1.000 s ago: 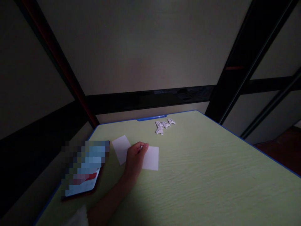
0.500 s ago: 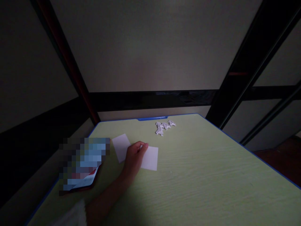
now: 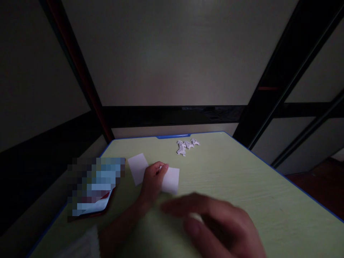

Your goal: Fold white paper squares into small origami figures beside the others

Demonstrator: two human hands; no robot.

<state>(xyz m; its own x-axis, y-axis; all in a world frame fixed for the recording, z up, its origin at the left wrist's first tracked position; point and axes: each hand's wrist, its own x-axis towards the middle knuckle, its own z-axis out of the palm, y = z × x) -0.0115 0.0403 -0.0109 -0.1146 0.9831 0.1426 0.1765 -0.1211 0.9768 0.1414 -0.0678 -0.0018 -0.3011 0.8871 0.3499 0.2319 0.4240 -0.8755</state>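
Note:
A square sheet of white paper (image 3: 170, 180) is pinched at its upper left corner by my left hand (image 3: 153, 180), thumb on top. Partly behind that hand, a second white paper square (image 3: 138, 167) lies flat on the table. In the near foreground my right hand (image 3: 217, 224) is raised over the table, blurred by motion. Its thumb and index finger are apart and nothing shows between them. Several small folded paper figures (image 3: 185, 146) sit in a cluster toward the far edge.
A tablet-like screen (image 3: 99, 190), partly pixelated, rests at the left side of the table. The pale green tabletop (image 3: 258, 182) has a blue rim, with a blue ledge (image 3: 173, 136) at the far side. Behind it stands a grey panelled wall (image 3: 172, 53).
My right hand has come into view from the bottom right, near the paper. My left hand keeps its pinch on the sheet. The view has shifted slightly.

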